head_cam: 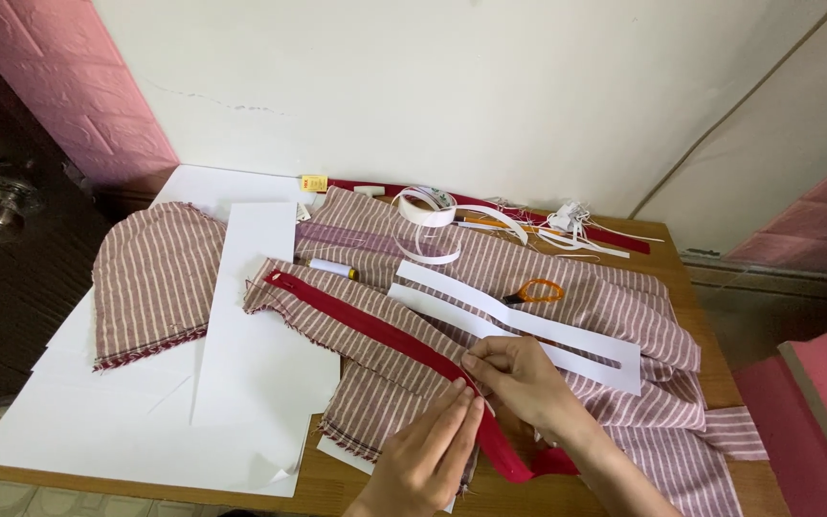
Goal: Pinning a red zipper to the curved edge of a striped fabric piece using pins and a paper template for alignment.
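Note:
A long red zipper lies diagonally across a red-and-white striped fabric piece on the wooden table. My left hand pinches the zipper and the fabric edge near the front of the table. My right hand presses on the zipper just beside it, fingertips almost touching the left hand's. The zipper's lower end curls out below my right wrist.
White paper sheets cover the table's left side, with another striped piece on them. A white paper pattern, orange-handled scissors, a white tape, a marker and more striped cloth lie behind and right.

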